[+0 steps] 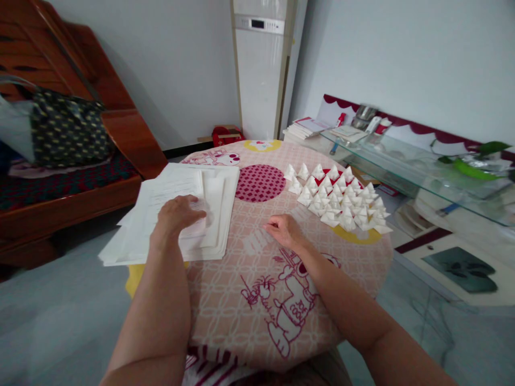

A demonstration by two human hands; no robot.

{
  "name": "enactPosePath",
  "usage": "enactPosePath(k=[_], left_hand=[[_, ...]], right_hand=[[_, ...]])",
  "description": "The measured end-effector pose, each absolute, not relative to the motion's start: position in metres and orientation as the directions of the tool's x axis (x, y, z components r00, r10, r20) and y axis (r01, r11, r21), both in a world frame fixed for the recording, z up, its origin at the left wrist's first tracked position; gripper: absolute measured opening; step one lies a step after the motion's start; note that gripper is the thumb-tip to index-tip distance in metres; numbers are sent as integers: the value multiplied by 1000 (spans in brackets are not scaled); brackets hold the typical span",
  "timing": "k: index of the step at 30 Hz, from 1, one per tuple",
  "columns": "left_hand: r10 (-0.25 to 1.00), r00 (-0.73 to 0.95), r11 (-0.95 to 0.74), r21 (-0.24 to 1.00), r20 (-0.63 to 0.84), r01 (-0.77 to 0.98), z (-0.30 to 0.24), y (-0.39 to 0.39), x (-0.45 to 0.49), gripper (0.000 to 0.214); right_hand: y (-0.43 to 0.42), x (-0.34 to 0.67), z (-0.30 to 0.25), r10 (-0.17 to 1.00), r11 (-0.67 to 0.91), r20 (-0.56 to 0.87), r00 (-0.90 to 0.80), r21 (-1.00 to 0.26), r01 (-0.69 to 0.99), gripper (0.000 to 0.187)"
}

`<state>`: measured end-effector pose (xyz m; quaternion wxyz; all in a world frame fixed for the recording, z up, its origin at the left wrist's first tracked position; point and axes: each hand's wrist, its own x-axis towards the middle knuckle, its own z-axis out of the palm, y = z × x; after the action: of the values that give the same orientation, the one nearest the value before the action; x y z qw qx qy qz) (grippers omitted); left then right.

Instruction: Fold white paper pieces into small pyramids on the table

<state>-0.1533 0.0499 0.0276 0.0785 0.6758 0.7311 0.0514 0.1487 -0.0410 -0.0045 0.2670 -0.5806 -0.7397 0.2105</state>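
Under the left grip (179, 214): stack of white paper sheets (217, 187), loosely fanned, overhanging the table edge on the grip's outer side. The grip is open, palm down, fingers flat on the top sheet.

Right grip (284, 230): rests on the cloth just inward of the stack, apart from it. Its fingers are curled in with nothing visible between them; whether it is fully closed cannot be told.

Beyond and outward of the right grip: cluster of small folded white paper triangles (338, 201), packed touching one another.

Beneath both grips: round table (362, 279) under a pink cartoon-printed cloth (257, 289).

Far beyond the left grip, outward: dark wooden sofa (120, 134) bearing a patterned bag (66, 131).

Straight beyond both grips: white standing air conditioner (261, 69) against the wall, red box (225, 135) at its foot.

Outward of the right grip: glass shelf (402, 155), cluttered, with a pile of books (306, 128) at its near end.

Below: grey floor (52, 311).
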Motion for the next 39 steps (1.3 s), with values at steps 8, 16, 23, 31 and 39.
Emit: enactPosePath(k=[8, 16, 23, 31, 39], left_hand=[[994, -90, 101, 242, -56, 965, 26, 55, -164, 62], [935, 319, -238, 394, -154, 888, 34, 32, -182, 103], [923, 366, -283, 431, -121, 857, 22, 35, -190, 104], [925, 362, -296, 377, -117, 877, 27, 31, -177, 102], [924, 368, -296, 414, -104, 861, 32, 28, -180, 96]], right_hand=[[-41, 149, -2, 964, 266, 158, -214, -603, 752, 37], [-40, 153, -8, 965, 263, 169, -202, -634, 727, 36], [-38, 156, -17, 962, 273, 185, -201, -656, 704, 35], [-37, 158, -20, 958, 286, 202, -202, -660, 695, 35], [-37, 157, -20, 969, 245, 164, -183, -666, 705, 35]])
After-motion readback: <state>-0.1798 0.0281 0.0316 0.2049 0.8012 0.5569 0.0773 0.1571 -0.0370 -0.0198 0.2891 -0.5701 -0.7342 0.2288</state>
